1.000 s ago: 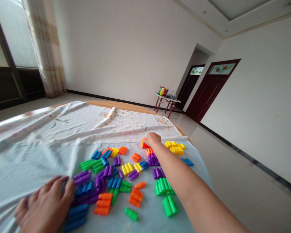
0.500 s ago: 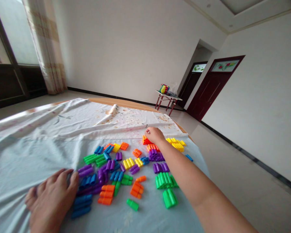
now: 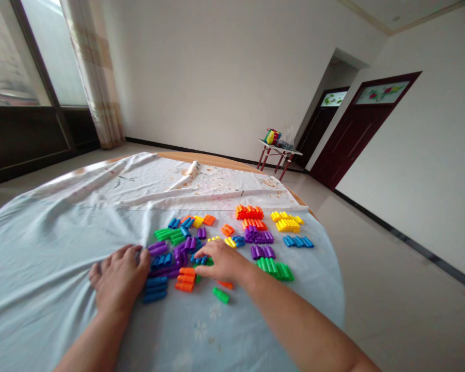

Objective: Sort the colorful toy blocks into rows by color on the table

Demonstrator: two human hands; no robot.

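Observation:
Several coloured plastic tube blocks lie scattered on a pale blue cloth (image 3: 54,268) over a round table. My left hand (image 3: 118,279) rests flat on the cloth, fingers spread, touching purple blocks (image 3: 157,249) and next to blue blocks (image 3: 154,289). My right hand (image 3: 221,261) lies over the middle of the pile, fingers curled down onto blue and yellow blocks; what it grips is hidden. Sorted groups sit farther off: orange (image 3: 249,212), yellow (image 3: 287,222), purple (image 3: 259,237), blue (image 3: 297,241), green (image 3: 276,268). A single green block (image 3: 220,295) lies near my right wrist.
A stained white cloth (image 3: 201,183) covers the table's far half. The table edge drops off to the right onto a tiled floor. A small red-legged side table (image 3: 279,155) with bags stands by the far wall, beside dark red doors (image 3: 356,134).
My right hand has pulled back from the far orange stack to the middle of the pile. The left hand has stayed on the cloth. The camera has tilted and shifted.

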